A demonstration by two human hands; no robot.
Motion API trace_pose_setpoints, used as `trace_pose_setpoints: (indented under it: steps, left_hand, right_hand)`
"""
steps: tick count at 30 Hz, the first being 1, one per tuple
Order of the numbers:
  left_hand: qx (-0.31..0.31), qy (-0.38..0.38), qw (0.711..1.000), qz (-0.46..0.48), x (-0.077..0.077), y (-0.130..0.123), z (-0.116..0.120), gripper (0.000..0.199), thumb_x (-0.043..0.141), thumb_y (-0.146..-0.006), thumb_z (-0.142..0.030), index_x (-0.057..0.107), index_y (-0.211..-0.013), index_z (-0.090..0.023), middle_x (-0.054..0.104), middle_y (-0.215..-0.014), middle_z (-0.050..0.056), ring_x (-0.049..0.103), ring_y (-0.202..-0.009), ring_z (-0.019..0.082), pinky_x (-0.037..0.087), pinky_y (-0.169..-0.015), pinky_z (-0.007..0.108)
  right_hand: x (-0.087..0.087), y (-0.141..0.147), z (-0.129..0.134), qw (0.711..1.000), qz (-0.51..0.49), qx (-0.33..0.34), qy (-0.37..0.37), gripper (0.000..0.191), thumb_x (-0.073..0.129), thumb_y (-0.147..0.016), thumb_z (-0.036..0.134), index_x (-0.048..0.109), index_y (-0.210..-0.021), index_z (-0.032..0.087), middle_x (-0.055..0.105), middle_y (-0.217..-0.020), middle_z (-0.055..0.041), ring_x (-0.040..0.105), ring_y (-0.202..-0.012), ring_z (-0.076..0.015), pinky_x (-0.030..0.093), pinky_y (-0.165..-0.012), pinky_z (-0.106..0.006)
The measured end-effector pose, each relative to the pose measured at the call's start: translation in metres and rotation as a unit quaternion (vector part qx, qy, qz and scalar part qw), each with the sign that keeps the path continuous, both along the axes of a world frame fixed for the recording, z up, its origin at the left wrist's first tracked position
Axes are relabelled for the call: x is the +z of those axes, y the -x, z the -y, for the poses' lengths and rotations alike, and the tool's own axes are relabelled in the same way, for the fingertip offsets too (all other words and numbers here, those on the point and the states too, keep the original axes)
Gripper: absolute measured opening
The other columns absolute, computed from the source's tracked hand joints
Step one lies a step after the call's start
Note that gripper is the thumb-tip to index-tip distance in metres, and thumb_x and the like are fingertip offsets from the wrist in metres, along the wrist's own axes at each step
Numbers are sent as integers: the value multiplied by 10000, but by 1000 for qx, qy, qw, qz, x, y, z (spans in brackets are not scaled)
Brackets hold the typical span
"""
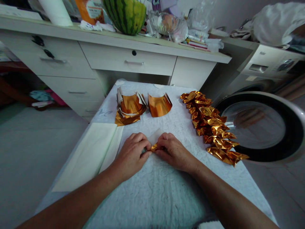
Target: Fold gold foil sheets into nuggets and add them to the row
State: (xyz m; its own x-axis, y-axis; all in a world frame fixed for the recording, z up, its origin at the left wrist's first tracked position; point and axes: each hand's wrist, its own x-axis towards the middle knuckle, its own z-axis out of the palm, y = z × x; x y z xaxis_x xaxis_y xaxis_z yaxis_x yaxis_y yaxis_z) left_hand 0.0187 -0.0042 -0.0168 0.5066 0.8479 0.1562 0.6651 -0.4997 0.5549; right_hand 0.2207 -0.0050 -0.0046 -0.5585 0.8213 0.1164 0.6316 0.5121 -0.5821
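My left hand (135, 153) and my right hand (173, 150) meet at the middle of the cloth-covered table. Both pinch a small piece of gold foil paper (154, 147) between thumbs and fingers, and only its middle shows. Behind the fingers a pale translucent sheet (155, 135) sticks up. Beyond my left hand is a stack of curled gold foil sheets (130, 104) with white backs. A separate curled gold foil sheet (159, 105) lies to its right. Several folded gold foil pieces (212, 122) form a row at the table's right side.
Pale paper sheets (88, 149) lie along the table's left edge. An open washing machine door (292, 133) adjoins the right edge. Behind stands a white desk with drawers (133, 57), bearing a cut watermelon (126, 16), a paper roll (56, 12) and plastic bags.
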Motion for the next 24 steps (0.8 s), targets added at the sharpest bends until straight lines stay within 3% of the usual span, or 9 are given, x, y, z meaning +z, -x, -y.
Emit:
trace_pose_setpoints:
  steps: [12,24]
  left_hand:
    - [17,35,999,20,4,-2,2,122,549,-868,-187,602,-759,-196,524,-907,23,495,-932,209,426,-845,389]
    - [49,-19,998,-17,0,-5,4,113,541,-849,-149,594,-763,-198,520,-884,38,488,-913,221,447,-825,401]
  right_hand:
    - [-5,7,0,997,-30,-71,11,141,609,-829,111,556,-711,166,537,-785,-22,501,-790,-157,404,-741,-298]
    - [-8,11,2,991,-65,-110,32,154,593,-801,66,555,-689,164,499,-849,-30,497,-792,-145,426,-696,-273]
